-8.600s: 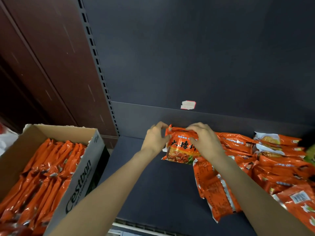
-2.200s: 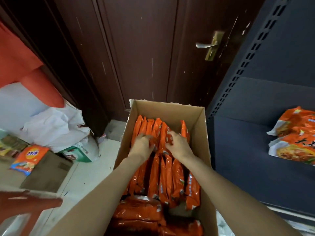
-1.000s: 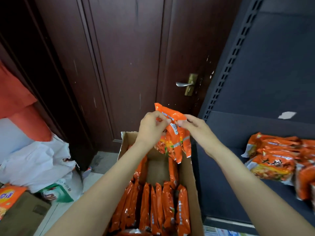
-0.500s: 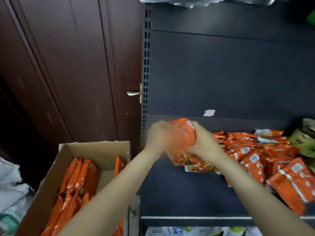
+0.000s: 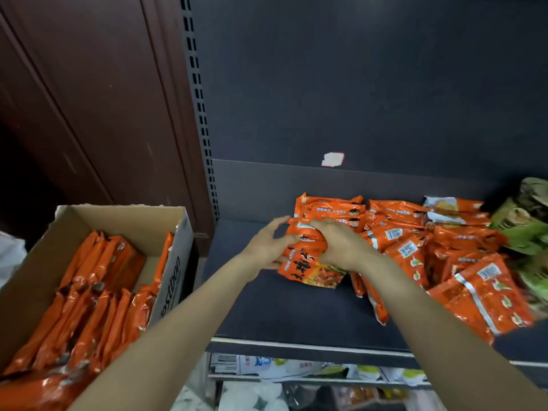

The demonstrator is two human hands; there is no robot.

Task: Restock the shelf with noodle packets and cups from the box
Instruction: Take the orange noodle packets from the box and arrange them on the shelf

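With the right hand (image 5: 341,247) curled over the fresh noodle packets (image 5: 308,256) and the left hand (image 5: 268,247) spread loosely beside them, set the bundle square on the shelf (image 5: 284,315) — flush against the orange stack (image 5: 329,210) behind — before returning to the box (image 5: 175,262).

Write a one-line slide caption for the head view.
Both hands, left hand and right hand, set orange noodle packets on the dark shelf beside the cardboard box.

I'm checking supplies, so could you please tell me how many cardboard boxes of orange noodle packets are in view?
1: the open brown cardboard box stands at lower left beside the dark shelf, still holding orange noodle packets. Others may sit out of frame.
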